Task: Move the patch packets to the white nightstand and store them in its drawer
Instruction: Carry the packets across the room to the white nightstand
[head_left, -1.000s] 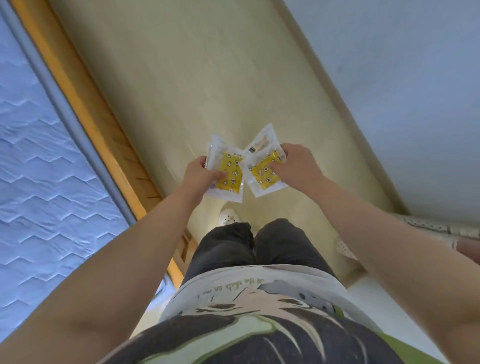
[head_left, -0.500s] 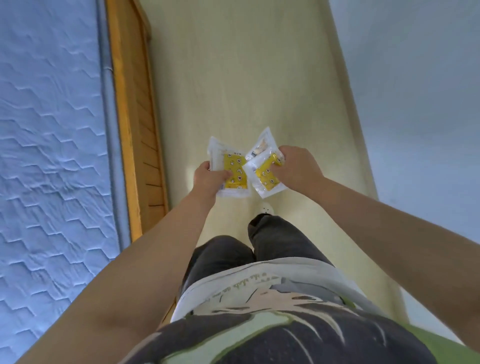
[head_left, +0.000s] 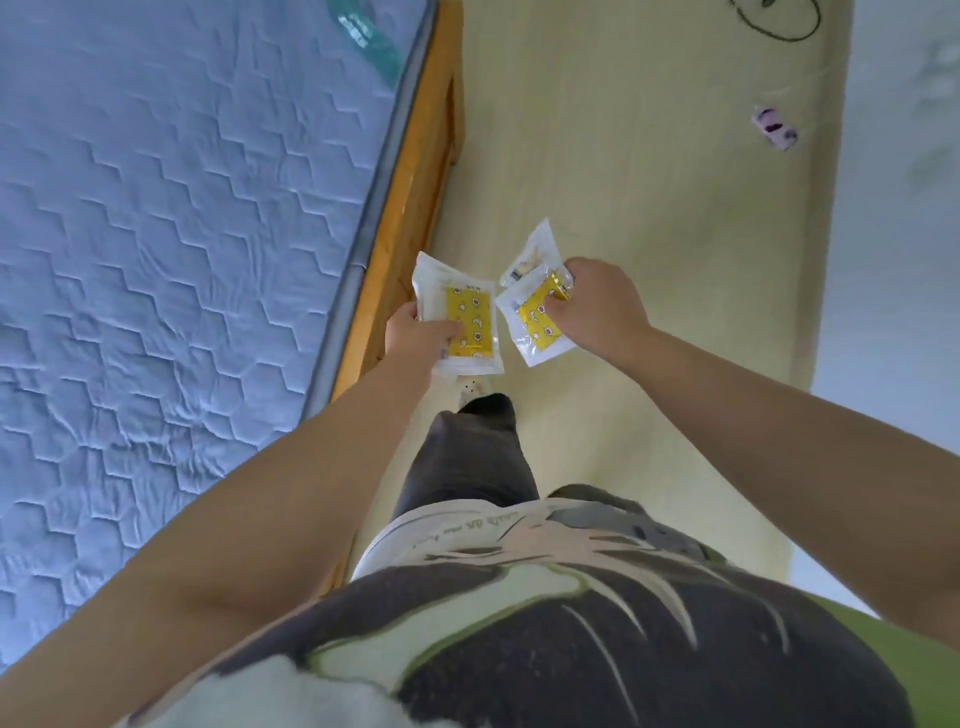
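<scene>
The left hand (head_left: 415, 338) pinches flat white-and-yellow foil patch packets (head_left: 462, 322); the right hand (head_left: 597, 306) grips more (head_left: 535, 317). They look light, floppy and slick, best pinched at the edges.

Nothing here can be read word for word. The clear plastic patch packet with a yellow card (head_left: 467, 325) in the left hand (head_left: 415, 332) has a short line of dark print above the card, too small to make out. The card itself shows only little cartoon figures. Of the clear plastic patch packets (head_left: 537, 319) in the right hand (head_left: 597, 306), the rear one bears a small dark printed mark, also illegible. A green label (head_left: 363, 31) on the quilted blue mattress (head_left: 156, 234) has pale, blurred lettering. A line of dark script (head_left: 475, 525) crosses the printed T-shirt (head_left: 519, 649), upside down and unreadable.
</scene>
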